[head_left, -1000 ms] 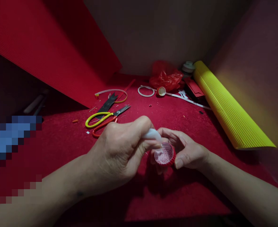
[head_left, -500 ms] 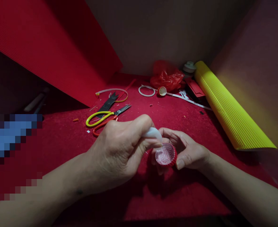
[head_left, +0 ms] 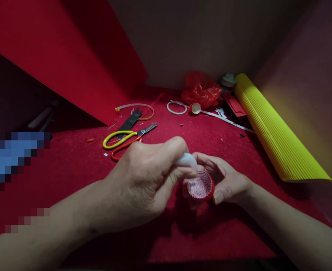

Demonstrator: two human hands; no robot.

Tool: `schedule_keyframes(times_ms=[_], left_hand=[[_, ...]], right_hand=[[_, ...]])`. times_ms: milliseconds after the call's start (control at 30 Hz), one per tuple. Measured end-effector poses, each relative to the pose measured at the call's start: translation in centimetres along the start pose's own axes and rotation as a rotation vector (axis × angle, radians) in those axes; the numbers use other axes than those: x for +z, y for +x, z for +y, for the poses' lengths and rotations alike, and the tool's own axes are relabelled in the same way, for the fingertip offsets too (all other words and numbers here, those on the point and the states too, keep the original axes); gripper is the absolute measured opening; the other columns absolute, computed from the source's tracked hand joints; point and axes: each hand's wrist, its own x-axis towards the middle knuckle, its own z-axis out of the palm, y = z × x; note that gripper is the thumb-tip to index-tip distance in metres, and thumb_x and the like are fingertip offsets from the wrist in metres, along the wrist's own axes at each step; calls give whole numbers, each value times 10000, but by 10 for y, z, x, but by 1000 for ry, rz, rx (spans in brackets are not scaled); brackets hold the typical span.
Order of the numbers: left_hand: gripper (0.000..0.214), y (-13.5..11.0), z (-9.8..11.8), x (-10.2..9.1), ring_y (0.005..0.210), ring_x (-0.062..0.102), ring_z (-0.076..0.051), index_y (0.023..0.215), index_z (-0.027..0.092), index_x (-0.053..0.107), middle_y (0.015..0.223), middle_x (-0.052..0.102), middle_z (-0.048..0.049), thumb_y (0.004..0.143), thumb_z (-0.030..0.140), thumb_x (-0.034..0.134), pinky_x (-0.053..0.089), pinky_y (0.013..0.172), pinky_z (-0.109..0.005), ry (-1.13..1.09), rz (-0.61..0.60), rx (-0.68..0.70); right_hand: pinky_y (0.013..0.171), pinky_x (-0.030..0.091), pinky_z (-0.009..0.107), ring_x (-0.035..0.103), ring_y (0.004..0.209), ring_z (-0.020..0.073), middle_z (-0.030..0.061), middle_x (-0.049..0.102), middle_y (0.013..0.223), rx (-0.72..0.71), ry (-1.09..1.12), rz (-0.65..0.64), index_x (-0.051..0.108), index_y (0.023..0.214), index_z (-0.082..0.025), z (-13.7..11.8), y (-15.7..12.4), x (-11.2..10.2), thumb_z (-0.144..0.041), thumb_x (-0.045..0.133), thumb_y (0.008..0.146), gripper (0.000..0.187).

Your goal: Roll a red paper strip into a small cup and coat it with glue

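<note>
My left hand (head_left: 151,173) is closed round a small white squeeze bottle (head_left: 187,161). Only the bottle's rounded end shows; its tip is hidden by my fingers, close over the rim of a little cup. That cup (head_left: 201,185) is coiled from corrugated paper strip, red outside with white rings inside. My right hand (head_left: 228,184) grips it from the far side and the right, thumb against its wall. Its open mouth tilts toward me. Just beyond my left hand lie scissors (head_left: 121,140) with one yellow and one red handle, blades apart.
A red corrugated sheet (head_left: 70,56) leans at the left. A yellow corrugated roll (head_left: 279,131) lies at the right. Toward the back are a red plastic bag (head_left: 201,90), a white strip coil (head_left: 176,107), a small round cup (head_left: 195,108), a lidded jar (head_left: 228,81) and black paper (head_left: 129,122).
Both hands and the cup appear slightly farther right, while the whole view has shifted a little. The left hand keeps the bottle at the cup's rim; both grips stay the same.
</note>
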Motion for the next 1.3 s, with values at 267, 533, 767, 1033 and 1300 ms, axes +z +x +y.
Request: schedule_keyframes(times_ms=[267, 533, 767, 1033, 1300], left_hand=[[171, -2, 2, -4, 501, 546, -77, 776, 157, 596, 644, 613, 4, 897, 232, 502, 351, 438, -187, 31, 39, -27], [178, -1, 4, 5, 544, 589, -90, 797, 140, 592, 686, 642, -16, 909, 203, 469, 407, 482, -191, -9, 21, -1], [146, -1, 3, -2, 481, 516, -69, 787, 159, 565, 642, 611, 9, 901, 232, 512, 371, 446, -186, 21, 85, -17], [187, -1, 5, 3, 501, 561, -79, 813, 142, 594, 655, 624, -2, 917, 216, 456, 390, 455, -193, -39, 8, -23], [183, 3, 6, -9, 553, 547, -49, 723, 152, 554, 687, 643, 9, 896, 203, 520, 386, 486, -152, -144, 165, -108]], right_hand=[[631, 576, 309, 690, 730, 192, 76, 684, 860, 12, 33, -7, 507, 1055, -115, 0, 0, -1, -127, 831, 548, 602], [615, 562, 283, 666, 707, 174, 64, 676, 819, 25, 11, -2, 529, 1002, -123, 1, 0, 1, -158, 832, 528, 563], [570, 549, 291, 703, 681, 215, 113, 713, 869, 35, 90, -87, 458, 1136, -133, 1, 0, 1, -203, 807, 587, 654], [575, 536, 263, 683, 689, 191, 82, 695, 818, 35, 57, -53, 502, 1026, -131, 1, 0, 0, -199, 832, 542, 589], [649, 581, 341, 703, 769, 216, 68, 691, 856, -12, 54, -52, 487, 1021, -147, 1, -2, -2, -129, 828, 582, 556]])
